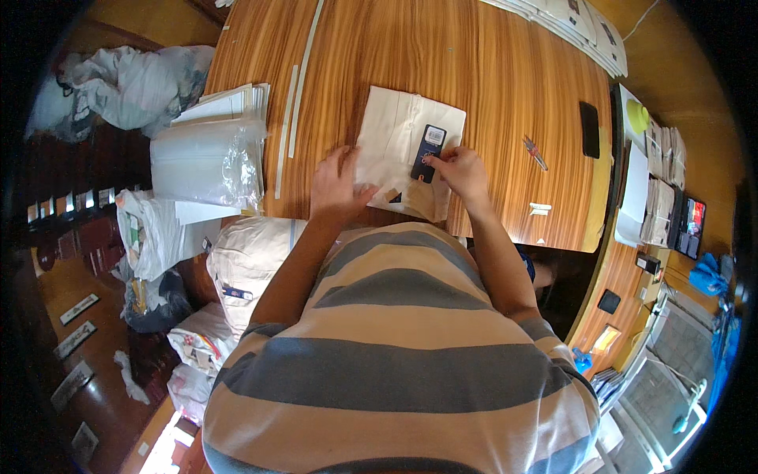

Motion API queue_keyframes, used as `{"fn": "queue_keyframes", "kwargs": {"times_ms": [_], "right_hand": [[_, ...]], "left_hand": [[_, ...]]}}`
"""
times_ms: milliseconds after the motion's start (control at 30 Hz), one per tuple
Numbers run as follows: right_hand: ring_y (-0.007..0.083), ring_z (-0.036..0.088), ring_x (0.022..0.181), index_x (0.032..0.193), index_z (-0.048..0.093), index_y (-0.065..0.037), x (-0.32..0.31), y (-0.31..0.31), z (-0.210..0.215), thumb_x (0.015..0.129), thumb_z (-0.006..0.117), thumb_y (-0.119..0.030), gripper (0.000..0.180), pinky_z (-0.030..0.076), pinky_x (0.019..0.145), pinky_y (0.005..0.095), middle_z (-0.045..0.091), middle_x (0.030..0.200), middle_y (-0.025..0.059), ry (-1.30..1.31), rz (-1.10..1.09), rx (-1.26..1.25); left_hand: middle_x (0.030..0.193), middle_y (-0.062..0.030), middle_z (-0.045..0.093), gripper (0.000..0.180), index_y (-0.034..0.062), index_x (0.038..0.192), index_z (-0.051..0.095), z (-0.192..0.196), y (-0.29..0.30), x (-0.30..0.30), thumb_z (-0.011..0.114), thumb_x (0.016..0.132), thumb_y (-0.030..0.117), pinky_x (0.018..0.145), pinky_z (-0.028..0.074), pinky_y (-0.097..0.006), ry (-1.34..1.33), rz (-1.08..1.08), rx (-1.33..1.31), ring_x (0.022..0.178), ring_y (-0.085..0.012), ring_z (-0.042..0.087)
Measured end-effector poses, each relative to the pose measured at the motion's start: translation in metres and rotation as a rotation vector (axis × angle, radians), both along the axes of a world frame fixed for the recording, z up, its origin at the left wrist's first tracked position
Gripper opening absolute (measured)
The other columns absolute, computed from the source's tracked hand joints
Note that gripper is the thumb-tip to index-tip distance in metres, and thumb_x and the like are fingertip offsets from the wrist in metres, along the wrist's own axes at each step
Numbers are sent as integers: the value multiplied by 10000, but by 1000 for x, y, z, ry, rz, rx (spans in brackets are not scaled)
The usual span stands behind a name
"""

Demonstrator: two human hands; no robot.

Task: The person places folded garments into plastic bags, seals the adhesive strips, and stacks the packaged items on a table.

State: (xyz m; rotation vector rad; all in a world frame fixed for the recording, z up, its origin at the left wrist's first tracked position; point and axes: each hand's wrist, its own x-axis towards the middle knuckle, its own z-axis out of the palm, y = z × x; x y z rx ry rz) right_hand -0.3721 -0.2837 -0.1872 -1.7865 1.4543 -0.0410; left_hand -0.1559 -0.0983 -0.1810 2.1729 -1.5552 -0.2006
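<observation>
A folded cream garment [384, 130] lies flat on the wooden table in front of me. On its right side rests a dark blue hang tag [421, 170] with a white barcode sticker near the top. My right hand [464, 175] pinches the tag's right edge between thumb and fingers. At the garment's lower left, my left hand [338, 186] lies with thumb and fingers apart, touching the cloth's edge. A small black patch [395, 197] shows near the garment's bottom edge.
Red-handled snips [535, 152] and a black phone [589, 129] lie to the right on the table [505, 95]. Clear plastic sleeves [209, 166] are stacked at the left edge. More folded garments [257, 249] are piled below left. Flat packs [580, 28] sit at the far right.
</observation>
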Motion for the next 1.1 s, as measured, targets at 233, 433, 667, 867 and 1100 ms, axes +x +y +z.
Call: {"fn": "queue_keyframes", "kwargs": {"times_ms": [233, 433, 667, 867, 1100], "right_hand": [[95, 584, 586, 984, 736, 48, 4, 0, 12, 971, 768, -201, 251, 455, 528, 274, 692, 730, 54, -597, 10, 191], [102, 635, 617, 970, 737, 49, 19, -13, -7, 979, 765, -294, 344, 495, 552, 275, 699, 718, 64, -550, -98, 3], [204, 726, 648, 901, 773, 4, -10, 10, -7, 935, 770, -455, 460, 561, 628, 348, 742, 723, 119, -335, -119, -9], [286, 759, 717, 910, 792, 2, 19, 10, 6, 854, 802, -446, 451, 583, 689, 388, 761, 774, 155, -134, -2, 24], [383, 758, 811, 924, 798, -26, 17, 9, 11, 864, 744, -386, 369, 601, 760, 451, 753, 828, 213, -144, 23, -126]], "left_hand": [[1527, -185, 473, 762, 72, 1430, 573, -17, -1, 8, 834, 812, 432, 1196, 334, -542, 286, -365, -106, 1439, -424, 415], [1546, -186, 461, 773, 65, 1411, 586, -15, -9, 11, 866, 784, 419, 1214, 305, -560, 103, -305, -147, 1471, -413, 387], [1265, -158, 649, 582, 49, 1235, 663, -9, -12, 6, 867, 794, 369, 1022, 490, -496, 192, -349, -132, 1195, -374, 620], [1038, -129, 731, 384, 36, 1143, 686, -23, -29, -13, 828, 860, 252, 856, 574, -426, 310, -369, -112, 968, -322, 711], [947, -155, 778, 243, 20, 1080, 755, -22, -31, -18, 776, 940, 217, 729, 608, -333, 756, -233, 18, 795, -211, 772]]}}
